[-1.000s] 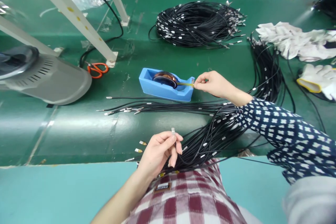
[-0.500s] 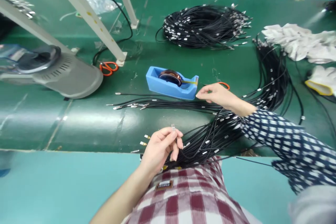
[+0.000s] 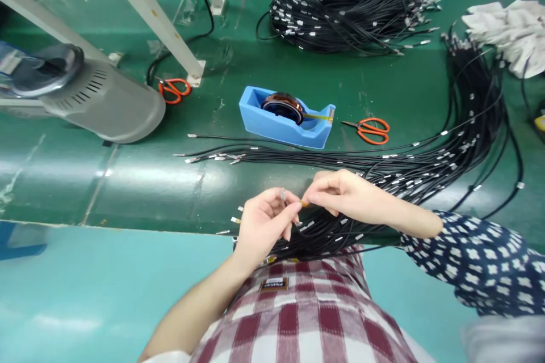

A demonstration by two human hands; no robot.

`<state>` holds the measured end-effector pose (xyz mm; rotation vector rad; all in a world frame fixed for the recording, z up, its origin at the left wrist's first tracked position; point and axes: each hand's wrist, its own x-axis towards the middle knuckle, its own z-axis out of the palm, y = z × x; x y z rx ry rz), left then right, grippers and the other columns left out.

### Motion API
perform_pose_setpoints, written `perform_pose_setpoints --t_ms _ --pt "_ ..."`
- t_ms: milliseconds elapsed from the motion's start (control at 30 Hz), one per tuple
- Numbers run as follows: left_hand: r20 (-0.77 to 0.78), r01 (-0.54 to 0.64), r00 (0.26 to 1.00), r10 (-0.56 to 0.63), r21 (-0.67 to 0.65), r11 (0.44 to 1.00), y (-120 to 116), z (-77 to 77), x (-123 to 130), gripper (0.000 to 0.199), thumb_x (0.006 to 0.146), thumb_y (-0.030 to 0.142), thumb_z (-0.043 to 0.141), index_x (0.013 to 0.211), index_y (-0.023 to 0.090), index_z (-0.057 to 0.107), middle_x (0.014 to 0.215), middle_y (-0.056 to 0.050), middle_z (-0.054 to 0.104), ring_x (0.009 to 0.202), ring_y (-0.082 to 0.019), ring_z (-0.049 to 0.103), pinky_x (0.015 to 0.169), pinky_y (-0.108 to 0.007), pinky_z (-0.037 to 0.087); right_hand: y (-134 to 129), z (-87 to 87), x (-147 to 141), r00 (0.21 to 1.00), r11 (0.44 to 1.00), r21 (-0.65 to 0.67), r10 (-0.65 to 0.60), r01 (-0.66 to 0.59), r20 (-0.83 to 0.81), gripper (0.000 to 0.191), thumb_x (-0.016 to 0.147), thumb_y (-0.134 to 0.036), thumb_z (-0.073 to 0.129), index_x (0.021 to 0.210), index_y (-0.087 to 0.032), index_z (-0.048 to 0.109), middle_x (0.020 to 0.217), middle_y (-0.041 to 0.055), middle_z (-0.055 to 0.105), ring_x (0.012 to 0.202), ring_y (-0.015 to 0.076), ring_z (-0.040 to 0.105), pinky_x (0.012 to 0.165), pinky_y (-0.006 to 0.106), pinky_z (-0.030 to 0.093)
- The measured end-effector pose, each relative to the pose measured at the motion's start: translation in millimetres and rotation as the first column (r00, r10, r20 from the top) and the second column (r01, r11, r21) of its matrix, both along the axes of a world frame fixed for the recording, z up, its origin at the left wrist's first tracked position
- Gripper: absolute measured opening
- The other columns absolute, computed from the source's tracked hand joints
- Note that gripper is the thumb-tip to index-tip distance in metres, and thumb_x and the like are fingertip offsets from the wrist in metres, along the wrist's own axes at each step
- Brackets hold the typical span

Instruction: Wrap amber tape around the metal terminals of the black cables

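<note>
My left hand is closed on a black cable, whose silvery connector shows above the fingers. My right hand pinches a small piece of amber tape right beside the left fingertips. Whether the tape is stuck to the cable cannot be made out. Under both hands lies a bundle of black cables with white tags, running over the table's front edge onto a checked apron. Behind the hands stands a blue tape dispenser with a roll of amber tape.
Orange-handled scissors lie right of the dispenser; another orange pair lies by a white post. A large cable coil is at the back. A grey machine stands left, white gloves far right.
My right hand has moved from the dispenser's cutting end down to my left hand, bringing a bit of amber tape. The scissors are uncovered. The view has tilted downward.
</note>
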<state>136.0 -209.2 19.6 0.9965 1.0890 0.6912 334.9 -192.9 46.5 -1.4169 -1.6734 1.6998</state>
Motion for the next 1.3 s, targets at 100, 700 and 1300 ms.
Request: perform_pose_setpoints --t_ms 100,700,1300 --pt "-0.027 -0.031 0.999 0.032 0.032 0.999 -2 0.5 1 0.018 0.082 0.028 0.07 0.074 0.014 0.061 0.057 0.003 0.059 0.037 -0.004 0.048 0.039 -0.016 0.036 -1 -2.5 -2 0.999 0.997 0.083 0.003 -0.007 0.046 0.026 0.088 -0.033 0.057 0.083 -0.016 0.076 0.078 0.002 0.058 0.053 0.0075 0.05 0.049 0.021 0.039" --pt "0.224 -0.096 0.968 0.115 -0.096 0.991 -4 -9.6 -2 0.023 0.084 0.031 0.068 0.098 0.017 0.056 0.067 0.001 0.066 0.04 -0.006 0.052 0.042 -0.018 0.039 -27 -32.6 -27 0.88 0.894 0.071 -0.417 0.442 -0.226 0.023 0.079 -0.04 0.072 0.076 -0.018 0.069 0.08 0.0039 0.064 0.064 0.0127 0.054 0.058 0.026 0.046" --pt "0.292 -0.006 0.956 0.021 -0.052 0.999 -9 -10.7 -7 0.04 0.091 0.03 0.061 0.129 0.019 0.053 0.071 -0.001 0.068 0.041 -0.01 0.059 0.042 -0.02 0.043 -11 -20.1 -27 0.938 0.955 -0.034 -0.295 0.294 -0.182 0.024 0.079 -0.039 0.07 0.076 -0.016 0.069 0.069 0.0024 0.067 0.058 0.0118 0.056 0.054 0.024 0.045"
